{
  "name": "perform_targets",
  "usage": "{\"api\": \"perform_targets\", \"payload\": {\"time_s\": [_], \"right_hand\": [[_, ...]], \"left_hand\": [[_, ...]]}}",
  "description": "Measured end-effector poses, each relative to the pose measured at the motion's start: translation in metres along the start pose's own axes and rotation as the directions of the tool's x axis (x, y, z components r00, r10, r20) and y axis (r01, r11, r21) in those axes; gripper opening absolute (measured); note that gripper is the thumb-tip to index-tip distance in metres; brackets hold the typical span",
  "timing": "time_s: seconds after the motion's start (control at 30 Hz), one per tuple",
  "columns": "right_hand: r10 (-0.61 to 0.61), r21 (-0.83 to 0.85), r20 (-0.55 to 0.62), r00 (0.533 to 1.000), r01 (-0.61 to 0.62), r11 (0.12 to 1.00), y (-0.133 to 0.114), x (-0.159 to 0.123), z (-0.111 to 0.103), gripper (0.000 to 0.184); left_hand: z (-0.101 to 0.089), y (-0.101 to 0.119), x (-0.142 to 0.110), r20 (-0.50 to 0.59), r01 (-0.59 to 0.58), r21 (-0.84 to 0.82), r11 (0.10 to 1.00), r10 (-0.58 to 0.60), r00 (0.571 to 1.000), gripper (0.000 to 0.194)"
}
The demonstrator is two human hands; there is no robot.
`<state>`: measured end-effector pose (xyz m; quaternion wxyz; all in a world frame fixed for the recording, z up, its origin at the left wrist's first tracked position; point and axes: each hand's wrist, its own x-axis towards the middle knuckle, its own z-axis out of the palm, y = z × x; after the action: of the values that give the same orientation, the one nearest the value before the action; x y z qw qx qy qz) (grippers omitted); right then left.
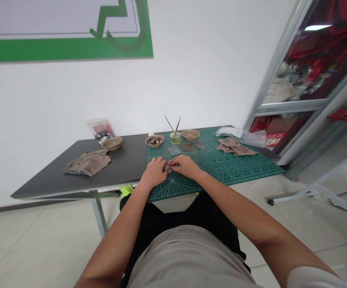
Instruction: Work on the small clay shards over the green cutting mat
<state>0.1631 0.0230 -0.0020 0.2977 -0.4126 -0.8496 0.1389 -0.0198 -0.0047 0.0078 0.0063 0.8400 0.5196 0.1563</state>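
Note:
Near the front of the green cutting mat [221,172], my left hand [155,172] and my right hand [185,166] meet over a small pale grey piece [169,165]. Fingers of both hands are closed on it, and they hide most of it, so its kind is unclear. Just beyond my hands lie several small flat pieces: a blue-grey one [174,151], a brown one [187,147] and a dark grey one [199,145]. Behind them stands a glass jar [175,139] of yellowish liquid with two thin brushes [177,125] upright in it.
A bowl of brown lumps [154,141] and another tan bowl [190,135] flank the jar. Leftward on the dark table [128,160] are a third bowl [111,143], a plastic bag [100,130] and a brown cloth [89,161]. Another cloth [235,147] and clear plastic [245,135] lie right.

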Motion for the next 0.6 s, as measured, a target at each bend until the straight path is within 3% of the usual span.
{"api": "perform_targets", "payload": {"time_s": [0.2,0.37,0.6], "right_hand": [[0.001,-0.127,0.049,0.999,0.005,0.992,-0.008,0.003,0.000,0.010],[-0.040,-0.063,0.064,0.997,0.044,0.997,-0.001,-0.002,-0.003,0.009],[-0.007,-0.040,0.017,1.000,0.008,0.999,0.004,0.006,0.001,0.011]], "left_hand": [[0.002,-0.004,-0.003,-0.004,-0.012,0.001,1.000,0.012,1.000,0.032],[0.001,-0.010,-0.004,0.005,-0.033,-0.072,0.997,0.034,0.999,0.035],[-0.001,-0.008,-0.004,0.016,-0.015,-0.100,0.995,0.017,1.000,0.030]]}}
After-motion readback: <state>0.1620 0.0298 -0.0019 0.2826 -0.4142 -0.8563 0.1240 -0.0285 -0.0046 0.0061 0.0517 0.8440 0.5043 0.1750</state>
